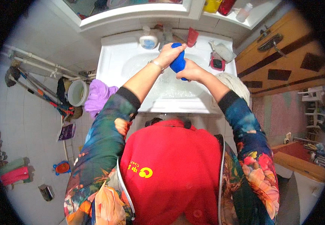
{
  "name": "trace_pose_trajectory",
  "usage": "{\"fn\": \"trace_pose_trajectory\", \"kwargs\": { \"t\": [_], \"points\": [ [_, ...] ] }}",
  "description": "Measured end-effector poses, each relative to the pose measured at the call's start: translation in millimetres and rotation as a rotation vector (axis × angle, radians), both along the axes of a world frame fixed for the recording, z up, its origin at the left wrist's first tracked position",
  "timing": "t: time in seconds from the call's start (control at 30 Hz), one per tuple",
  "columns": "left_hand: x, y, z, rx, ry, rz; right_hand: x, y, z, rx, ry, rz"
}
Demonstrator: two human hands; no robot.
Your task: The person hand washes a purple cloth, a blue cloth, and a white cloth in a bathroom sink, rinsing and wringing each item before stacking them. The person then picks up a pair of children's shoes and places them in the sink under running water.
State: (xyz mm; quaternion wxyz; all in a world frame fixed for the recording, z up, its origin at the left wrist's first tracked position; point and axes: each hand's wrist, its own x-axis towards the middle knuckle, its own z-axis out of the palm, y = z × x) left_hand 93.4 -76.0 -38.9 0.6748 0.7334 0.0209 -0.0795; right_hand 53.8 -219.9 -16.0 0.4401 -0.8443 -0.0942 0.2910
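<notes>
Both my hands grip a bunched blue cloth (178, 64) above a white washbasin (165, 87). My left hand (169, 54) clasps its upper end, and my right hand (190, 70) is closed round the lower end. The cloth looks squeezed into a short roll between them. Behind my left hand stands a tap (166, 35), partly hidden. The bowl below has a wet, whitish look; how much water it holds is hard to tell.
On the basin's back ledge are a white tub (148, 40), a red tube (192, 37) and a red soap box (217, 62). A purple cloth (99, 95) hangs at the left, a pale cloth (232, 85) at the right. Beyond are a white bucket (78, 92) and a wooden door (280, 56).
</notes>
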Motion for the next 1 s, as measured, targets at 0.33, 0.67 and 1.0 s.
{"fn": "trace_pose_trajectory", "kwargs": {
  "t": [0.33, 0.67, 1.0],
  "points": [
    [-15, -63, 93, -0.199, 0.007, -0.271, -30, -127, 43, 1.1, 0.411, -0.397],
    [17, -168, 127, 0.149, -0.355, -0.434, -32, -205, 74, 0.396, -0.651, -0.417],
    [24, -240, 183, 0.573, -0.921, -0.609, -29, -338, 164, 0.509, -0.489, -0.341]
  ]
}}
